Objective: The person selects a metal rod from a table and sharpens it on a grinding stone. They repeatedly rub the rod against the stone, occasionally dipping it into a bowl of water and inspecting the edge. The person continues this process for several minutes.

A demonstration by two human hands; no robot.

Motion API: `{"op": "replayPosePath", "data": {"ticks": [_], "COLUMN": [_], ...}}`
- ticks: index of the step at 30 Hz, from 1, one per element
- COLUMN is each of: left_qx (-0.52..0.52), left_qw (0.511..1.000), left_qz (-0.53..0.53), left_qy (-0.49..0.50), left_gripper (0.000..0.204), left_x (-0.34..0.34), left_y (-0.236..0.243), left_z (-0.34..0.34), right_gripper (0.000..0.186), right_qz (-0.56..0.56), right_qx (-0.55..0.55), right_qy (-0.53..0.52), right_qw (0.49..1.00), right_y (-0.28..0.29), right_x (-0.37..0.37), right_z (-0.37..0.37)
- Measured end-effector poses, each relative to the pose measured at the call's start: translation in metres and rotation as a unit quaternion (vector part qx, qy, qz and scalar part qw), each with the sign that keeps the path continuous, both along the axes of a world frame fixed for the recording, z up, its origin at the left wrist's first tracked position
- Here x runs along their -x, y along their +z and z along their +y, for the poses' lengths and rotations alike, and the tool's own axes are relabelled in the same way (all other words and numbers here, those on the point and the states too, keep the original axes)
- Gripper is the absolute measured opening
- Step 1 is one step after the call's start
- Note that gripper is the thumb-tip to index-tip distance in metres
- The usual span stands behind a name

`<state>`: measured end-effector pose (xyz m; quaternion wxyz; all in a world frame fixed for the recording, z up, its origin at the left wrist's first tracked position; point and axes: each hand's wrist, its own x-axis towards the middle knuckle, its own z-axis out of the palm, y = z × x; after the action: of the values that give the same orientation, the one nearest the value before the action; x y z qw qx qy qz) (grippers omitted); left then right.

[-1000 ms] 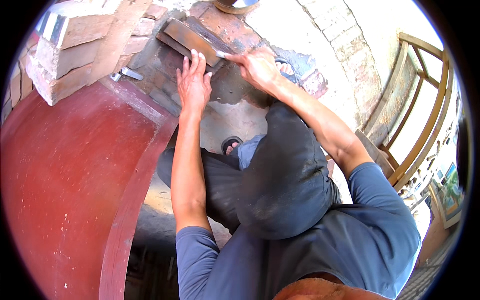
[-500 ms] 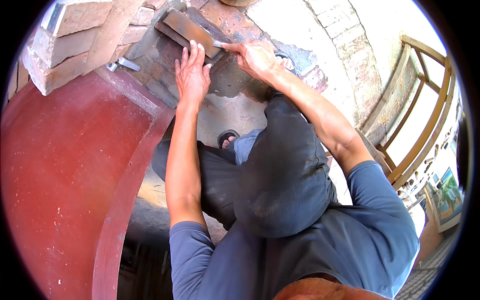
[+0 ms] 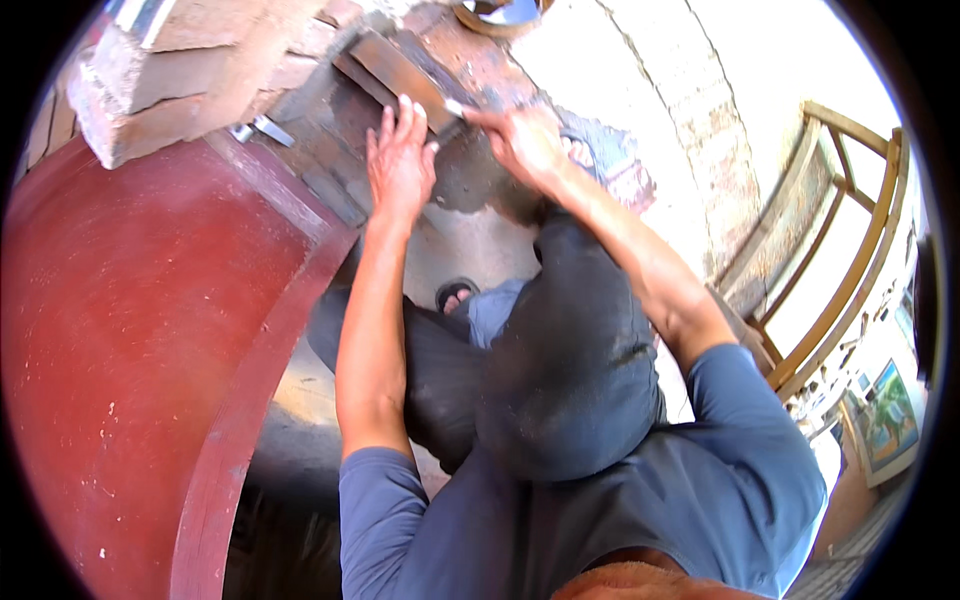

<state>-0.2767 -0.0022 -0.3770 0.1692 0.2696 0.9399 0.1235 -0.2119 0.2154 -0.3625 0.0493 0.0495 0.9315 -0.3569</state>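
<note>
A brown rectangular block (image 3: 395, 72), like a sharpening stone, lies on a darker slab on the brick floor ahead of me. The fingers of my left hand (image 3: 402, 170) are stretched out, and their tips touch the near edge of the block. My right hand (image 3: 528, 145) is closed around a small tool with a short pale metal end (image 3: 455, 107). Its index finger points along the tool, whose end meets the right end of the block. The rest of the tool is hidden in my fingers, so its kind does not show.
A red panel (image 3: 150, 330) with a raised rim fills the left. Stacked bricks (image 3: 185, 75) stand at the upper left, near a small metal piece (image 3: 270, 130). A round basin (image 3: 500, 18) is at the top. A wooden frame (image 3: 840, 270) stands right. My bent knee (image 3: 570, 370) is below my hands.
The view has shifted, so the block and the floor around it appear a little lower and farther right. Both hands stay at the block, with the tool end still against its right end.
</note>
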Motion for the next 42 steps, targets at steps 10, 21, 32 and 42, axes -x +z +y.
{"op": "replayPosePath", "data": {"ticks": [10, 21, 32, 42], "left_qx": [-0.011, 0.01, 0.017, 0.037], "left_qw": [1.0, 1.0, 1.0, 0.998], "left_qz": [-0.001, -0.011, -0.017, -0.046], "left_qy": [0.011, -0.012, -0.017, -0.016], "left_gripper": [0.065, 0.067, 0.067, 0.068], "left_x": [0.003, -0.001, 0.001, -0.005], "left_y": [0.003, 0.0, 0.011, 0.012], "left_z": [0.0, -0.004, -0.002, -0.001], "right_gripper": [0.043, 0.04, 0.041, 0.042], "right_qz": [-0.015, -0.028, -0.084, -0.038], "right_qx": [0.045, 0.047, 0.049, 0.063], "right_qy": [-0.01, -0.019, -0.019, -0.035], "right_qw": [0.999, 0.998, 0.995, 0.997], "right_y": [0.001, -0.012, 0.005, 0.012], "right_x": [0.014, 0.009, -0.013, -0.026], "right_z": [-0.004, 0.001, 0.002, -0.003]}}
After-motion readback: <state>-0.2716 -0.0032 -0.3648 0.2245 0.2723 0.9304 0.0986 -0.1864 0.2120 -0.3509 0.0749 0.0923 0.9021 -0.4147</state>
